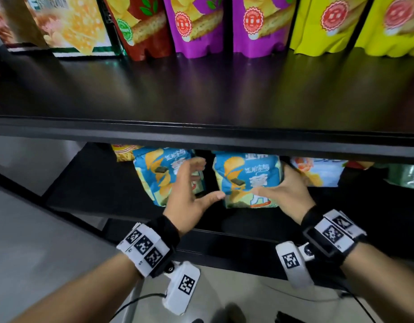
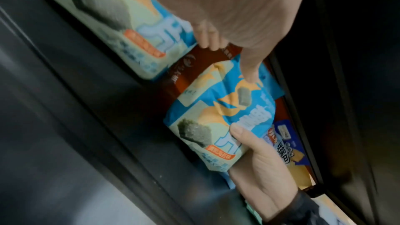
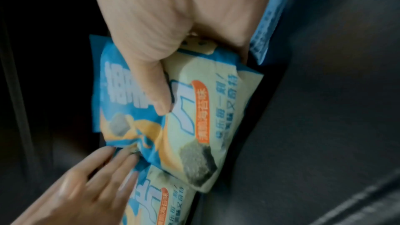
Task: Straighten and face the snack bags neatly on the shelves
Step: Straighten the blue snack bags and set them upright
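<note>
While gripped rightward, blue bag (image 1: 247,180).

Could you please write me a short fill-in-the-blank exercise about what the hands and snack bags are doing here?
1. The right hand grips a ____ seaweed chip bag on the lower shelf.
2. The left hand is ____, fingers spread, in front of the left blue bag.
3. On the upper shelf, between the red bag and the yellow bags, stand two ____ bags.

Missing words: blue; open; purple
</note>
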The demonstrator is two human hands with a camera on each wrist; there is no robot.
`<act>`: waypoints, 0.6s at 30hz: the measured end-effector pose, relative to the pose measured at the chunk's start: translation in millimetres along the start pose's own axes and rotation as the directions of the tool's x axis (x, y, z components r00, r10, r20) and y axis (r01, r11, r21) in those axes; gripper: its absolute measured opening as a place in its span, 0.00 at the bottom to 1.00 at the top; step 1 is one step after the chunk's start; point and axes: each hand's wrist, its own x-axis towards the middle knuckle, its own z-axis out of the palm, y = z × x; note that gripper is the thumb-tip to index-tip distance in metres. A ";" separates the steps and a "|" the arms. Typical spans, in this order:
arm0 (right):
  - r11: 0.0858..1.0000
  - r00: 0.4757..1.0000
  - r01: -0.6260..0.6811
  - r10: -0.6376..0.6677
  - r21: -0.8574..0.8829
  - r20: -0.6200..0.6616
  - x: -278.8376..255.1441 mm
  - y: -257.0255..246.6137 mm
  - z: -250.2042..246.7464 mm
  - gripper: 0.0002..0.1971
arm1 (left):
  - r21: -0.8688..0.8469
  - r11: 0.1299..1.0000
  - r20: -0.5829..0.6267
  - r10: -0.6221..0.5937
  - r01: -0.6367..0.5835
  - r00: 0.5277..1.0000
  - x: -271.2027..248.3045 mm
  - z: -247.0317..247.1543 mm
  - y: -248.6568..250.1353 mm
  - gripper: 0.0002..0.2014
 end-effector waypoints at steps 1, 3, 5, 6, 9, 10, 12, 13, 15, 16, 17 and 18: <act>1.000 0.999 0.003 -0.004 0.024 0.039 -3.9 1.0 -3.8 0.32 | -0.034 0.998 0.039 -0.051 0.052 0.998 3.8 10.0 -1.8 0.46; 0.999 0.997 0.035 -0.038 0.033 0.070 -8.9 -1.1 -11.0 0.36 | -0.121 0.987 0.091 -0.100 0.110 0.991 13.1 25.2 -4.6 0.56; 0.996 0.994 0.070 -0.074 0.049 0.086 -10.8 -7.1 -16.1 0.39 | -0.227 0.965 0.116 -0.107 0.132 0.987 20.4 36.1 -4.5 0.56; 0.994 0.991 0.083 -0.090 0.073 0.099 -10.9 -9.9 -16.7 0.38 | -0.281 0.949 0.128 -0.112 0.144 0.985 22.8 39.7 -3.3 0.54; 0.991 0.985 0.106 -0.115 0.079 0.128 -12.2 -17.5 -9.4 0.33 | -0.377 0.910 0.119 -0.137 0.173 0.983 25.7 51.7 1.3 0.38; 0.991 0.984 0.115 -0.123 0.065 0.129 -13.1 -18.6 -6.0 0.32 | -0.416 0.889 0.098 -0.166 0.192 0.981 25.8 55.3 3.6 0.34; 0.990 0.987 0.133 -0.137 0.048 0.084 -14.7 -20.3 -0.6 0.31 | -0.487 0.846 0.051 -0.220 0.217 0.974 25.4 60.0 7.3 0.30; 0.989 0.988 0.138 -0.141 0.053 0.056 -14.8 -20.1 1.5 0.31 | -0.495 0.843 0.021 -0.229 0.209 0.973 24.9 60.9 8.3 0.26; 0.985 0.988 0.154 -0.156 0.083 0.017 -15.2 -17.5 4.9 0.28 | -0.485 0.855 -0.028 -0.226 0.185 0.974 23.5 61.9 12.0 0.16; 0.981 0.987 0.161 -0.163 0.109 0.010 -16.6 -16.7 7.3 0.25 | -0.484 0.856 -0.044 -0.229 0.180 0.972 22.4 62.1 14.1 0.13; 0.975 0.985 0.170 -0.172 0.143 0.004 -18.1 -15.6 10.1 0.21 | -0.494 0.851 -0.060 -0.239 0.179 0.969 21.0 62.4 16.1 0.12; 0.968 0.983 0.179 -0.181 0.173 -0.005 -19.6 -14.9 12.9 0.18 | -0.512 0.839 -0.070 -0.253 0.183 0.965 20.0 62.1 18.6 0.13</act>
